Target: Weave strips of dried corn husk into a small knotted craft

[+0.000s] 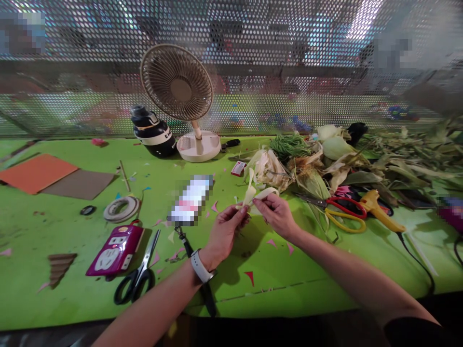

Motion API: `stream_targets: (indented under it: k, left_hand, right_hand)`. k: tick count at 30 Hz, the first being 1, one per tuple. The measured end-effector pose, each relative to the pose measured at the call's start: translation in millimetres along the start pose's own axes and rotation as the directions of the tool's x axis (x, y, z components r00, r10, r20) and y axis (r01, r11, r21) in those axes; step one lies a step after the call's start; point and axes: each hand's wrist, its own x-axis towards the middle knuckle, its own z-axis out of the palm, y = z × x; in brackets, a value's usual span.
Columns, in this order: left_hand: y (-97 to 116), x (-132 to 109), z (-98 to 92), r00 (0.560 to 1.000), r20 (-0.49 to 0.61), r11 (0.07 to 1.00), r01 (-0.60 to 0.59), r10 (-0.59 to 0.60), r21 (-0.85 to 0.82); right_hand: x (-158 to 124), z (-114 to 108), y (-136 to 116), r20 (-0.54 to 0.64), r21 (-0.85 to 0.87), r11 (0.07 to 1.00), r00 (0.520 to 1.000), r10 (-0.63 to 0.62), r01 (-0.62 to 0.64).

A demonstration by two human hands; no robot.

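I have the left hand (222, 233) pinched, thumb against fingers, on a pale husk strip (249, 195), and the right hand (277, 214) clamped on the same strip just beside it, the two nearly meeting above the green tabletop (275, 272). One end of the strip stands up from the grip; another part curves over the right fingers. Just left of the grip lies a phone (191, 200), its screen too blurred for me to read. Slightly beyond the grip sits a small red-and-white box (238, 168) whose print I can't make out from here. Farther off, beyond and to the left, a dark bottle (154, 137) carries a white band with dark lettering; I get an "E" first, and the rest curves away. The fan (177, 89) beside it shows me no legible mark. Just beyond the grip, to its right, is a heap of husks (269, 168); nearer the right forearm lies a yellow glue gun (385, 212).
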Motion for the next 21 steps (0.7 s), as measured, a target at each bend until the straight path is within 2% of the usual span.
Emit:
stream_targets:
  k: [4,12,21]
  left_hand:
    - [-0.1,-0.4,0.5,1.000,-0.002,1.000,0.022,-0.022,-0.004]
    - [-5.2,2.0,-5.4,0.996,0.020,0.994,-0.090,0.089,0.068]
    - [-3.9,1.6,-5.0,0.993,0.043,0.986,-0.118,0.113,0.119]
  right_hand:
    - [0.4,0.0,-0.1,0.001,-0.013,1.000,1.000,0.000,0.000]
    - [0.9,-0.6,4.0,-0.008,0.051,0.995,0.996,0.090,-0.089]
    - [1.1,-0.9,7.1,-0.024,0.091,0.986,0.990,0.140,-0.137]
